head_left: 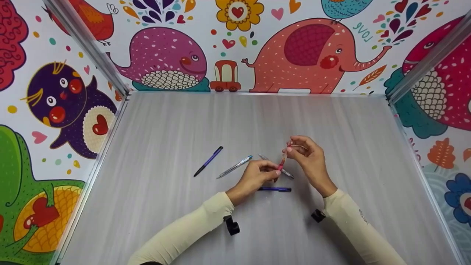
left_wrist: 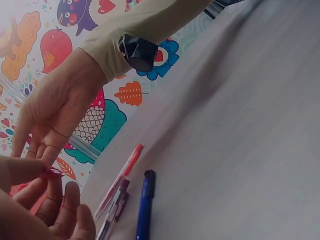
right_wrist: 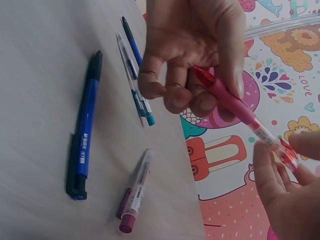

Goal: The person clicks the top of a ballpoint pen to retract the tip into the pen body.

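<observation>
Both hands hold a slim pen [right_wrist: 235, 105] with a pink grip, a red pointed tip and a clear barrel. My left hand [head_left: 256, 176] pinches its pink grip between thumb and fingers. The clear barrel's far end is held in the fingertips of my right hand [head_left: 308, 156], higher up. The pen slants above the table, and fingers cover parts of it. Under the hands lies a clear pen with a purple end [right_wrist: 134, 202], and nearer me a blue pen [head_left: 278, 189]. A red-ended clear pen [left_wrist: 119, 180] shows in the left wrist view.
Left of the hands lie another blue pen [head_left: 208, 161] and a clear pen with a teal-blue end [head_left: 234, 166]. The grey wood-grain table [head_left: 176, 121] is bordered by walls with cartoon animals [head_left: 169, 55] and metal corner posts [head_left: 92, 51].
</observation>
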{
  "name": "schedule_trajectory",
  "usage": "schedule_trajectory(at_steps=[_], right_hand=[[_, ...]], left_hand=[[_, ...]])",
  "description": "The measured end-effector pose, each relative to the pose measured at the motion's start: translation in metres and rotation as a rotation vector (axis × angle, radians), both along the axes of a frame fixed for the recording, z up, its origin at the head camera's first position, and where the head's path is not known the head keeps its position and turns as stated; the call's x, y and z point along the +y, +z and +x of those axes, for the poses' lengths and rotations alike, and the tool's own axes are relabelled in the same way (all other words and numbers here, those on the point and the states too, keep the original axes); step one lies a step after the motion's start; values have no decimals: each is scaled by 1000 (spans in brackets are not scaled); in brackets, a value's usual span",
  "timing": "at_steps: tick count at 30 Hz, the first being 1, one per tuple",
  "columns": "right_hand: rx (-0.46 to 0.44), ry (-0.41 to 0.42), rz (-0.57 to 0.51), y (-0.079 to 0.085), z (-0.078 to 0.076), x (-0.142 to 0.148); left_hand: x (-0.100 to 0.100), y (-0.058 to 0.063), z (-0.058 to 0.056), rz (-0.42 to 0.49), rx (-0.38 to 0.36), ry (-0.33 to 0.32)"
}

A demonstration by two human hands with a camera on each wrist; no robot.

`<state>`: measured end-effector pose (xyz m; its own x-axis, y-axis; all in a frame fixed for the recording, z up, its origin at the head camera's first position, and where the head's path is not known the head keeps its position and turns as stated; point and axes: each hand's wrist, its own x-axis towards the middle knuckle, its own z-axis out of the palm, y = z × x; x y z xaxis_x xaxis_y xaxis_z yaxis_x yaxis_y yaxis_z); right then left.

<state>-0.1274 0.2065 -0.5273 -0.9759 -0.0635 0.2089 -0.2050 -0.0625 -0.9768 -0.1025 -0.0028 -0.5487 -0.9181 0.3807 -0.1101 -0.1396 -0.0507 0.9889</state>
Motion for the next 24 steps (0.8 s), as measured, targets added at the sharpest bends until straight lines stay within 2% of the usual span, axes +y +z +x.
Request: schedule_trajectory(at_steps=[11,24], right_hand=[[-63,128,50,8,2,2],[-74,227,164,19,6,3]], left_hand=[[4,-1,8,125,-165,-47],[5,4,18,261,-244,-77]])
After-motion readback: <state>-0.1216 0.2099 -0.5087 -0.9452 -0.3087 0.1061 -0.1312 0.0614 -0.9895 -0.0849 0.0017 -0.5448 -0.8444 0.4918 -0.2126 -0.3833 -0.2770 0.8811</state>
